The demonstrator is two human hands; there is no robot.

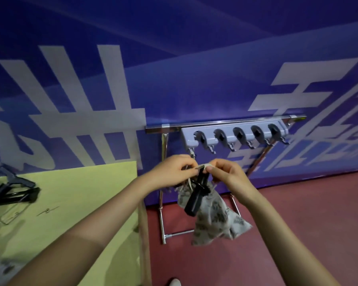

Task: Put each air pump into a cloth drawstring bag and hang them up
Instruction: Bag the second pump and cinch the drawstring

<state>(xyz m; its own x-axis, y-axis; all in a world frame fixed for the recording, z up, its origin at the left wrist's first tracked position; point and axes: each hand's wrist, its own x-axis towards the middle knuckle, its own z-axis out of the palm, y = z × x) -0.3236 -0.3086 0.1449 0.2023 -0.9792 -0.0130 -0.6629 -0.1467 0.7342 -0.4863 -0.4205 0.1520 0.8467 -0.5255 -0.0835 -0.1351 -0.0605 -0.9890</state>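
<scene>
A patterned cloth drawstring bag (pixel 217 215) hangs in the air below my hands, just under the grey hook rack (pixel 234 134). A black air pump (pixel 195 198) pokes out of the bag's mouth, handle end down to the left. My left hand (pixel 174 169) pinches the bag's drawstring from the left. From the right, my right hand (pixel 225 169) pinches the same string near its pale loop. Both hands sit close together beneath the rack's leftmost hook (pixel 192 151).
The rack is fixed to a metal rail on a chrome stand (pixel 163 203) against a blue wall. A yellow-green table (pixel 74 203) lies at left, with more black air pumps (pixel 12 193) at its far left edge. Red floor spreads to the right.
</scene>
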